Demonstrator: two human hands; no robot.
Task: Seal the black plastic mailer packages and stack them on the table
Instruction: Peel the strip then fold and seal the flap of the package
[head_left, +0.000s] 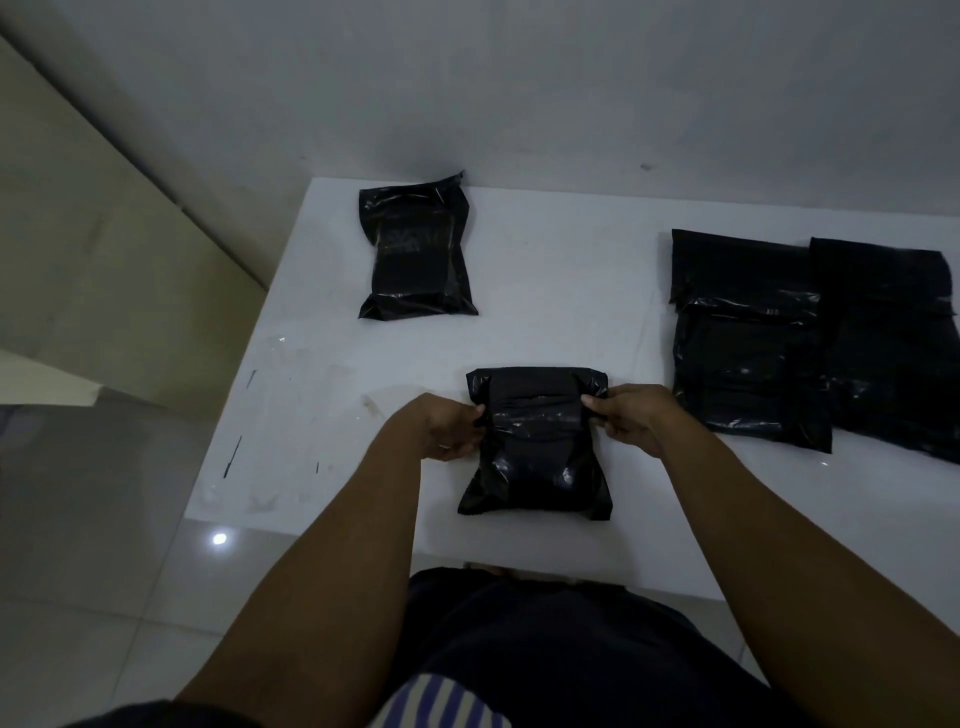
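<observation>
Your mailer (537, 447) lies flat on the table (571, 291) straight ahead at twelve o'clock, close to you, with its top flap folded down over the body. Your left hand (452, 431) pinches its nine o'clock edge right at the fold, fingers curled in around the plastic. Your right hand (623, 415) does the same at the three o'clock edge. Both hands have a hold; neither is spread flat.

Expect the film to be thin, glossy and slippery, and the contents soft. The bag bulges and wrinkles rather than holding a box shape, so it is probably light and will sag if you lift it by one corner. Hold it by the two side edges where the flap crosses, and press along the fold to make it stick. For carrying, take it by both sides or from beneath.

A sealed mailer (415, 254) sits well apart at eleven o'clock, likely the place to stack. The waiting mailers (748, 353) lie overlapping at two o'clock.
</observation>
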